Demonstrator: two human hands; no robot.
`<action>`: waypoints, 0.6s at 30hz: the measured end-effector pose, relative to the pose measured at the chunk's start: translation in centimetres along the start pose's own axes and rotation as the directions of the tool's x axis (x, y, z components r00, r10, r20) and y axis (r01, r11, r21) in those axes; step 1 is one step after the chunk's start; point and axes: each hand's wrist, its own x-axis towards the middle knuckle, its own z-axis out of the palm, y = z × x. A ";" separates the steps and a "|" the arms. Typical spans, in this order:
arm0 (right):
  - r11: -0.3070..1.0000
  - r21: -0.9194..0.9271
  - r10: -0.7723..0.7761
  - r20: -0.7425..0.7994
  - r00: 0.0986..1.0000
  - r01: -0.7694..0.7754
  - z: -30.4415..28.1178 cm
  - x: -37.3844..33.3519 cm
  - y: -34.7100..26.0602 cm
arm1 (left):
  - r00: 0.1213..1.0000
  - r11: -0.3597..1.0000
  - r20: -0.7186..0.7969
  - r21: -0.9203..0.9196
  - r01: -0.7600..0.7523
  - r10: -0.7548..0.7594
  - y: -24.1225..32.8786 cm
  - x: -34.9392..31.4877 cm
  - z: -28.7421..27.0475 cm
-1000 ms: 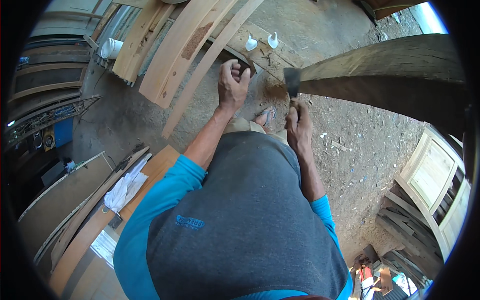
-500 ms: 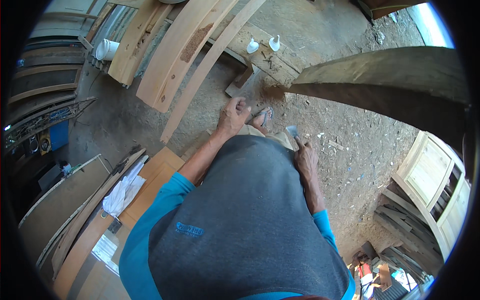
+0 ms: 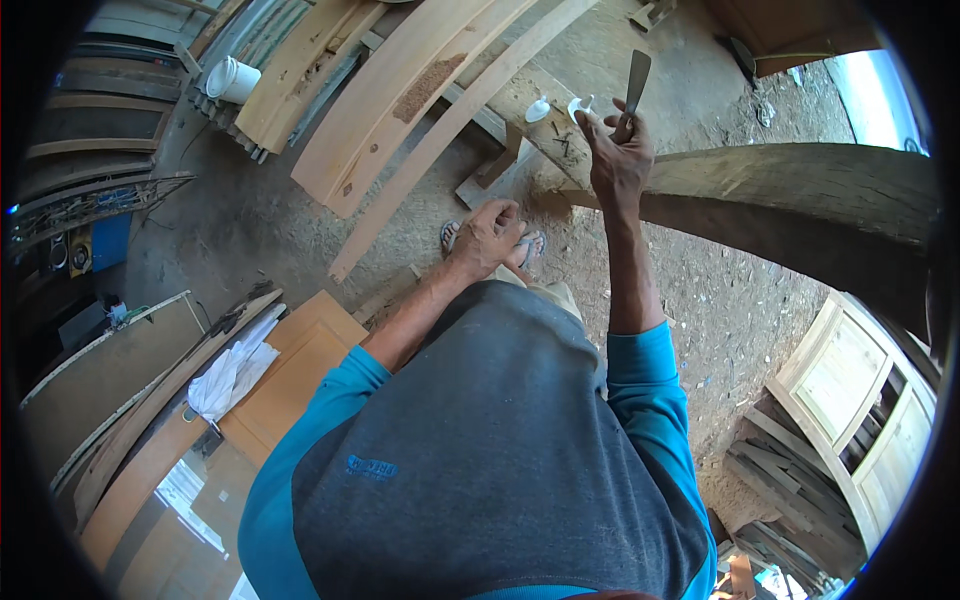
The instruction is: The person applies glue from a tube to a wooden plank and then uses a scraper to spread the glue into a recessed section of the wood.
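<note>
My right hand [image 3: 622, 165] is raised ahead of me, closed around a putty knife [image 3: 637, 80] whose flat blade points up and away. Just left of those fingers stands a white squeeze bottle [image 3: 577, 106], and a second white bottle [image 3: 538, 109] is a little farther left on the same board. Low in front of my body, my left hand [image 3: 488, 240] has its fingers curled in; whatever they may hold is hidden.
A thick wooden beam [image 3: 790, 180] runs from the right edge to near my right wrist. Long planks [image 3: 400, 120] with a patch of sawdust lie ahead left. A white bucket [image 3: 233, 80] stands beyond them. Wooden panel doors [image 3: 845, 400] lean at right; a brown panel [image 3: 300, 370] lies at left.
My right hand has risen from beside my hip, carrying the putty knife forward and up near the white bottles. The left hand has shifted slightly right and stays curled.
</note>
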 end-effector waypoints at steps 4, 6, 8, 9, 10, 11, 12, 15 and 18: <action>0.998 -0.007 -0.070 0.017 0.997 0.070 1.9 2.8 2.1 | 0.999 0.999 -0.028 0.021 -0.024 0.025 0.1 -0.5 -0.6; 0.992 -0.099 -0.071 0.042 0.997 0.075 1.6 3.3 3.0 | 0.999 0.998 -0.027 0.051 -0.033 0.035 0.4 -0.3 -0.9; 0.985 -0.158 -0.070 0.020 0.997 0.072 0.3 2.6 1.3 | 0.996 0.996 -0.026 0.041 -0.083 0.084 1.5 0.2 -1.1; 0.982 -0.118 -0.145 0.009 0.989 0.145 -0.6 1.7 -0.1 | 0.994 0.994 -0.028 0.036 -0.105 0.106 2.3 0.5 -1.1; 0.971 -0.174 -0.158 0.035 0.987 0.162 -1.9 0.9 -1.0 | 0.966 0.971 -0.119 0.099 -0.217 0.228 3.7 1.0 -1.1; 0.986 -0.127 -0.092 0.096 0.991 0.104 -3.1 -0.3 -2.5 | 0.917 0.934 -0.203 0.178 -0.311 0.344 5.4 1.7 -1.0; 0.995 -0.091 -0.024 0.155 0.988 0.039 -4.4 -1.7 -3.7 | 0.847 0.882 -0.270 0.260 -0.394 0.458 7.1 2.2 -0.9; 0.999 -0.037 0.015 0.250 0.968 -0.006 -6.8 -5.5 -5.1 | 0.801 0.834 -0.257 0.285 -0.472 0.541 10.8 3.7 -0.4; 0.989 0.055 0.117 0.275 0.954 -0.137 -7.6 -8.1 -5.5 | 0.831 0.828 -0.076 0.169 -0.534 0.551 10.4 4.5 1.4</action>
